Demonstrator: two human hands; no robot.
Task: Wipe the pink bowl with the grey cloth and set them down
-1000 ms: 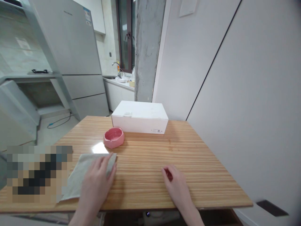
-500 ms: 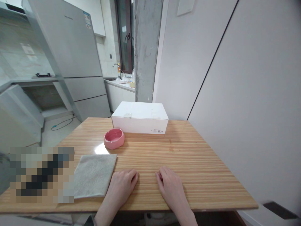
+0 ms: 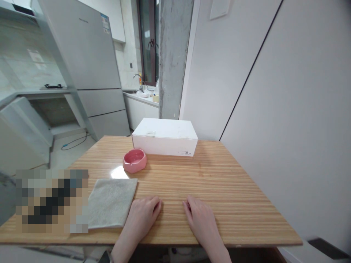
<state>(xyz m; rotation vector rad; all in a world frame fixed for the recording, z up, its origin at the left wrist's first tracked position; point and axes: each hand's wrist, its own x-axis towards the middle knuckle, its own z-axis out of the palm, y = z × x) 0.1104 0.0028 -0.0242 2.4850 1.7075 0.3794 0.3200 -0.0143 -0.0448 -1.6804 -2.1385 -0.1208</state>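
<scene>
My left hand (image 3: 145, 212) rests on the wooden table (image 3: 170, 182), its fingers curled under in a loose fist. It lies by the right edge of a folded grey cloth (image 3: 113, 202). Across from it, my right hand (image 3: 201, 216) also rests on the tabletop with curled fingers. Neither hand appears to hold anything. A pink ashtray (image 3: 134, 161) with notches in its rim stands beyond the cloth. Behind the ashtray, a closed white box (image 3: 164, 145) lies near the table's far edge.
A pixelated patch hides a dark object on the table's left side. A fridge (image 3: 82, 54) and a sink counter (image 3: 141, 102) stand beyond the table. A white wall (image 3: 287, 109) runs along the right. The table's front edge passes under my forearms.
The whole view has shifted slightly, so things sit a little farther right. Both hands stay in place on the table.
</scene>
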